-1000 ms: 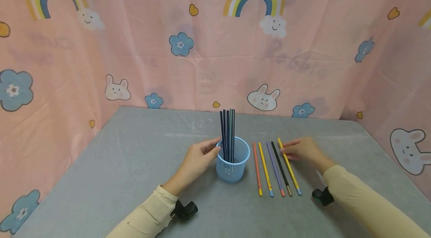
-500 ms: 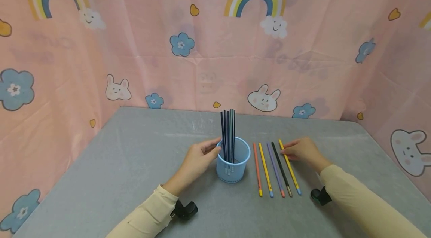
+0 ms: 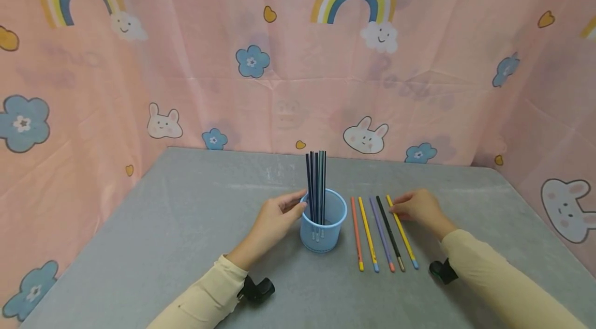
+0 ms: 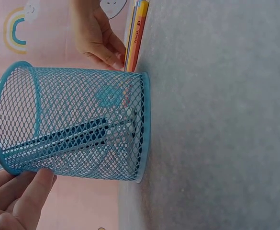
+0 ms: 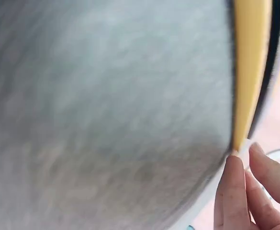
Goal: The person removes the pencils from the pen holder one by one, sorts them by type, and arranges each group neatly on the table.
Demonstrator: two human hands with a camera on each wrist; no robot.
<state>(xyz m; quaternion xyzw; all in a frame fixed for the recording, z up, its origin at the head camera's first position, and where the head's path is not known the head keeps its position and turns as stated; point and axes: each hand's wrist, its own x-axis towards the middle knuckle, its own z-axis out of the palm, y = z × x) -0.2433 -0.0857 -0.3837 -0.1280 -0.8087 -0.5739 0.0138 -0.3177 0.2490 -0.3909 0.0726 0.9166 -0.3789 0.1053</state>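
Observation:
My left hand grips the rim of a light blue mesh pen cup by its left side, as the left wrist view shows the fingers against the mesh. Several dark slim sticks with pale lower ends lean upright in the cup. At the right, my right hand pinches the upper part of a yellow pencil with a blue end. This pencil lies rightmost in a row with an orange pencil, another yellow pencil, a purple pencil and a black pencil.
Cup and pencils are on a grey table. Behind and beside it hangs a pink curtain printed with rainbows, flowers and rabbits. Black wrist cameras sit under both sleeves.
The rightmost yellow pencil has shifted slightly, its far end coming a little nearer and level with the others. My right hand moved a touch with it. The left hand and cup stayed put.

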